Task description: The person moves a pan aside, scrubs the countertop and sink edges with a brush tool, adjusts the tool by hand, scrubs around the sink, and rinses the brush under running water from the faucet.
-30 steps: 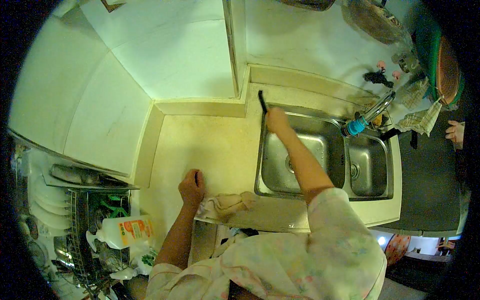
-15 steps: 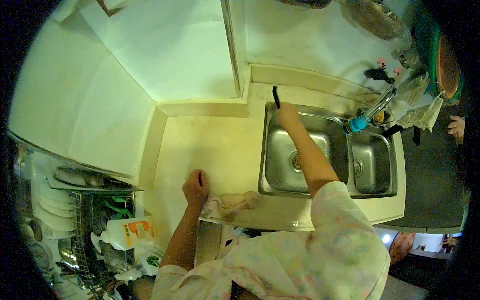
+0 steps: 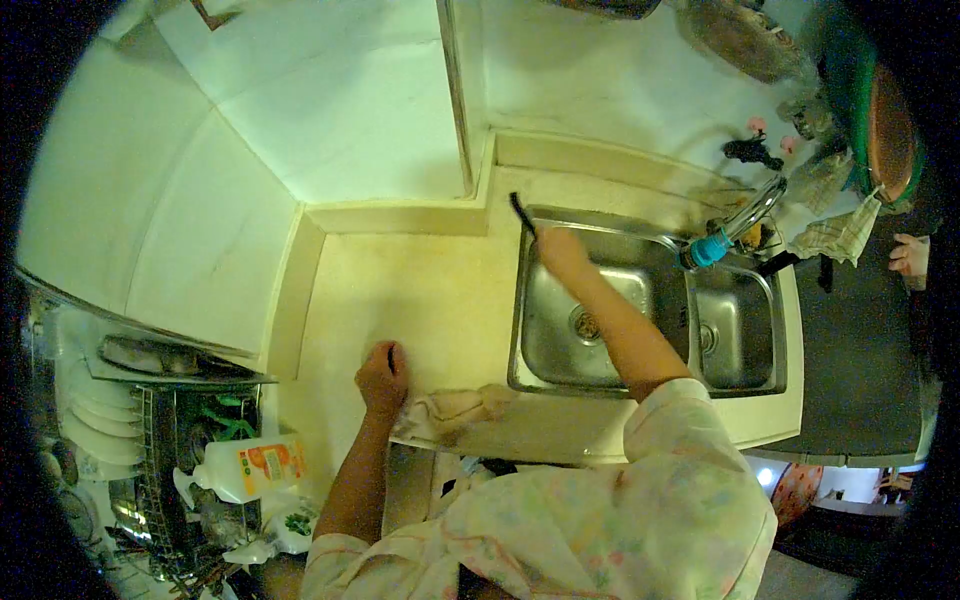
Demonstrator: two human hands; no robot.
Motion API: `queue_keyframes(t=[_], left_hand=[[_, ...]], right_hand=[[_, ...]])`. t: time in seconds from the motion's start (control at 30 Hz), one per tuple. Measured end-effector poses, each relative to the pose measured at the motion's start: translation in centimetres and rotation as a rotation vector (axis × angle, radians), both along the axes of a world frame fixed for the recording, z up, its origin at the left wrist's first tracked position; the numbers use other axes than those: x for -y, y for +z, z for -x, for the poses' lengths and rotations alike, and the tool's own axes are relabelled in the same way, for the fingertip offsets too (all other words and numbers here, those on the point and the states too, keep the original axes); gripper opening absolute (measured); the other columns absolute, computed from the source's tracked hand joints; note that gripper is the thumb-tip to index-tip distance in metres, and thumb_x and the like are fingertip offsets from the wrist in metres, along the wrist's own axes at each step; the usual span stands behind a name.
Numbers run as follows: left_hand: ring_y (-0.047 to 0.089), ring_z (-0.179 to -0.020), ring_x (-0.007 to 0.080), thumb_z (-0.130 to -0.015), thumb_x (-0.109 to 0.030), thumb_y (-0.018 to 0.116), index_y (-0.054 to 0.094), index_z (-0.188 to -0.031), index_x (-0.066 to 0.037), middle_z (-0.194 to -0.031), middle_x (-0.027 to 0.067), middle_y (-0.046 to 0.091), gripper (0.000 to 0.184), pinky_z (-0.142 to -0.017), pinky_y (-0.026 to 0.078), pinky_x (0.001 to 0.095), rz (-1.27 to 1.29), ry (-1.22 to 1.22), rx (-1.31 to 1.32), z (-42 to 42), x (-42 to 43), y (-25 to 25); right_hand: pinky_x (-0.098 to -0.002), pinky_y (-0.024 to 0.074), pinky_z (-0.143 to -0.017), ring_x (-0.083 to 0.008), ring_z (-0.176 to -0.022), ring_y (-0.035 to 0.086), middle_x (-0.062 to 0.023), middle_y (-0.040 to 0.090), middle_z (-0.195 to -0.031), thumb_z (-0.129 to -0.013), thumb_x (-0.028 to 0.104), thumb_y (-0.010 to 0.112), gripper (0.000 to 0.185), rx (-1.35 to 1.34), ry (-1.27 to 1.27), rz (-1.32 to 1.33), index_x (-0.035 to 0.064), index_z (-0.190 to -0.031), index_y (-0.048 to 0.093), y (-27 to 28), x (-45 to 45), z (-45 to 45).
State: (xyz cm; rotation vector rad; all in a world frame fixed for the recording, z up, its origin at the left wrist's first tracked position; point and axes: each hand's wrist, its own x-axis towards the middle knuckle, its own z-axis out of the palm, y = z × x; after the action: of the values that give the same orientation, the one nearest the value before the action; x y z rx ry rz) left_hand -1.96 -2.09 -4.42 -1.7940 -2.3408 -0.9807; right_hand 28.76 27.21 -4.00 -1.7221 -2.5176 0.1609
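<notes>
My right hand [image 3: 562, 252] grips a black brush-like tool [image 3: 520, 212] over the back left corner of the steel sink [image 3: 600, 285]. The tool's dark end points back and left, over the counter strip beside the sink rim. My left hand [image 3: 382, 368] is a closed fist resting on the pale counter [image 3: 400, 285]; whether it holds anything is hidden. Close to its right, a crumpled cloth [image 3: 455, 408] lies on the counter's front edge. The faucet [image 3: 745, 222] with a blue fitting stands behind the two basins.
A dish rack [image 3: 165, 450] with plates [image 3: 105, 430] and a white bottle with an orange label [image 3: 262, 466] stand at the left. A checked cloth [image 3: 842, 235] hangs at the right. Another person's hand [image 3: 908, 260] shows at the far right edge.
My right hand with the black tool moved right along the sink's back rim, then back left and slightly toward me. My left fist has stayed on the counter.
</notes>
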Motion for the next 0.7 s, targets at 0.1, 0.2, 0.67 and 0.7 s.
queue_keyframes(t=[0.1, 0.2, 0.67, 0.7], left_hand=[[0.067, -0.071, 0.0349, -0.095, -0.021, 0.060, 0.066, -0.093, -0.008, -0.083, 0.0142, 0.069, 0.014, -0.063, 0.053, 0.0434, -0.006, 0.006, 0.012, 0.1, 0.0, 0.0], [0.067, -0.070, 0.0349, -0.095, -0.020, 0.060, 0.066, -0.093, -0.008, -0.082, 0.0142, 0.069, 0.014, -0.063, 0.053, 0.0433, 0.025, 0.012, 0.034, -0.2, 0.0, -0.2], [0.066, -0.068, 0.0342, -0.096, -0.020, 0.059, 0.064, -0.094, -0.009, -0.080, 0.0126, 0.068, 0.013, -0.061, 0.052, 0.0421, -0.038, -0.031, -0.031, 0.2, 0.0, -0.3], [0.066, -0.068, 0.0341, -0.096, -0.020, 0.059, 0.064, -0.093, -0.009, -0.080, 0.0128, 0.068, 0.013, -0.061, 0.052, 0.0423, -0.029, -0.026, -0.015, 0.1, 0.0, -0.1]], right_hand=[[-0.0502, 0.0564, -0.080, -0.0398, -0.095, 0.069, -0.0290, 0.068, -0.100, -0.092, 0.010, 0.055, 0.020, 0.030, -0.177, 0.060, -0.0015, -0.104, 0.067, 0.2, -4.2, -3.9], [-0.0497, 0.0574, -0.076, -0.0396, -0.091, 0.070, -0.0261, 0.069, -0.096, -0.091, 0.009, 0.056, 0.022, -0.051, 0.011, -0.053, -0.0029, -0.106, 0.066, -1.5, -2.8, -3.3], [-0.0341, 0.0485, -0.044, -0.0178, -0.047, 0.059, -0.0111, 0.060, -0.059, -0.100, 0.015, 0.054, 0.033, -0.625, -0.246, 0.303, 0.0043, -0.130, 0.063, -4.8, 8.7, -0.8], [-0.0336, 0.0485, -0.044, -0.0178, -0.047, 0.059, -0.0110, 0.060, -0.059, -0.100, 0.015, 0.053, 0.034, -0.668, -0.269, 0.394, 0.0052, -0.132, 0.061, -2.6, 10.9, -0.8]])
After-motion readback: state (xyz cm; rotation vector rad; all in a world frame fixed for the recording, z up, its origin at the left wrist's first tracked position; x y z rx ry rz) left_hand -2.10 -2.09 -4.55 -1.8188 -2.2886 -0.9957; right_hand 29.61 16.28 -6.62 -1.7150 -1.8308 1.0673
